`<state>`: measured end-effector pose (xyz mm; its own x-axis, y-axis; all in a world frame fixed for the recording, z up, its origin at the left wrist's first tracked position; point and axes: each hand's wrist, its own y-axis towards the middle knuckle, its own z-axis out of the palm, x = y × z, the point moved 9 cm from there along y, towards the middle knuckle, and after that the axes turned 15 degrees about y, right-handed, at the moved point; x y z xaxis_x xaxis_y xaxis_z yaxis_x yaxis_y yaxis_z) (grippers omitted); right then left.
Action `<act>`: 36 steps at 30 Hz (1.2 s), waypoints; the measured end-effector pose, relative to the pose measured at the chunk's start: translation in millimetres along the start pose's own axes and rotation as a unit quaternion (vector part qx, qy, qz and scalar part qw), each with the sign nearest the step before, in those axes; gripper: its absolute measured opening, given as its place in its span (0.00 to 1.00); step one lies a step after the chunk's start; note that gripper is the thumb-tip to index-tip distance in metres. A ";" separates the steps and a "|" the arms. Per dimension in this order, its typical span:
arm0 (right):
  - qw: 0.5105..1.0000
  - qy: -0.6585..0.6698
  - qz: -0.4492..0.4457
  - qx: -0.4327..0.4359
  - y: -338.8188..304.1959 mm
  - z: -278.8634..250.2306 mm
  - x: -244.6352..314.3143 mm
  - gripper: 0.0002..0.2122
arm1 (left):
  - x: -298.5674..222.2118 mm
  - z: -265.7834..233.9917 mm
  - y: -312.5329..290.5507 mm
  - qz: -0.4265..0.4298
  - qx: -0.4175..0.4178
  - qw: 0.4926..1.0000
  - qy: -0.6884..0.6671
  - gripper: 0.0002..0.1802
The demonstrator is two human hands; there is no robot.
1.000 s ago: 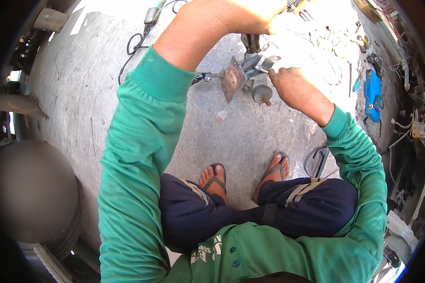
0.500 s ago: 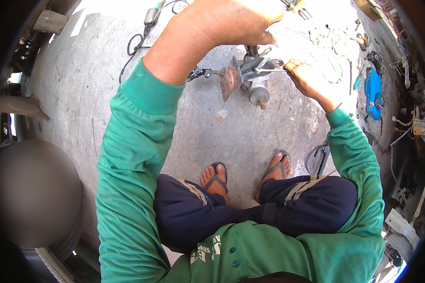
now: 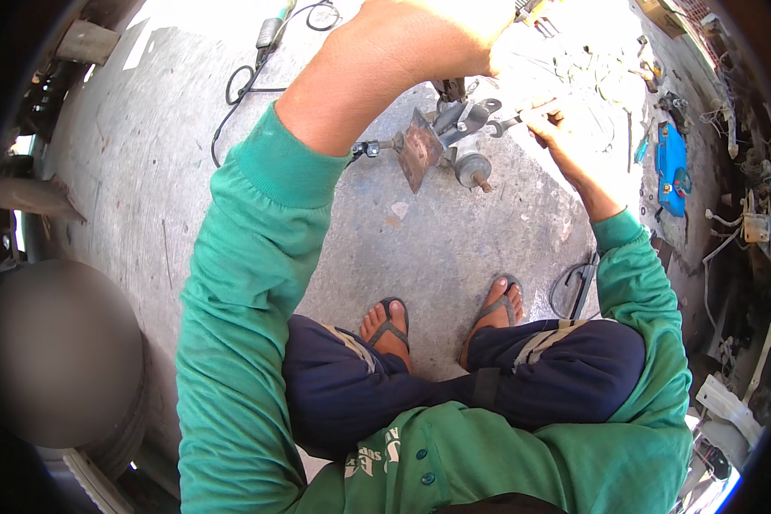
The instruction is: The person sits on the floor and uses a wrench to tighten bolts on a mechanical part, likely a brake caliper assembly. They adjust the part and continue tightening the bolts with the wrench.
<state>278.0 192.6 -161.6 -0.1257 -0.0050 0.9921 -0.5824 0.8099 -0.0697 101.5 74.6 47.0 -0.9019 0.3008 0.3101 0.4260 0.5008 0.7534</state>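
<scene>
A metal assembly with a rusty square plate and a round grey cylinder sits in front of me. My left hand is curled above its far side. Its fingers are mostly turned away and washed out by sunlight, so what they grip is hidden. To the right of the assembly, my right hand pinches a wrench. The wrench's open jaw points left at a grey lever-like arm on the assembly; a small gap seems to separate them.
A green power tool with a black cord lies at the far left. On the right are a blue case, loose wires and scattered parts. A black tool with a cable lies by my right knee. A blurred round shape stands left.
The wrench has come away from the assembly and moved slightly up and right with my right hand. My left hand has shifted slightly right, still over the assembly.
</scene>
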 end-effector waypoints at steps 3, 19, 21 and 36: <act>0.987 0.132 0.086 0.023 5.0 18.1 -25.6 0.09 | -4.6 3.1 3.8 0.009 -0.006 1.000 0.017 0.08; 0.993 0.093 0.072 0.028 4.2 42.8 -54.9 0.15 | -3.9 -3.4 4.2 0.022 -0.024 0.999 -0.015 0.06; 0.997 0.015 0.077 0.009 -5.3 49.5 -52.2 0.18 | -1.2 6.7 2.3 0.030 0.014 0.999 0.008 0.08; 0.926 0.300 0.203 -0.107 31.6 35.2 -104.7 0.11 | 5.7 19.9 0.8 -0.106 0.262 0.959 -0.004 0.22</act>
<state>244.5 198.1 -271.4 0.2073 0.6009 0.7720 -0.4041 0.7713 -0.4918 98.1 92.9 37.8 -0.9724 0.1532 0.1758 0.2131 0.8902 0.4027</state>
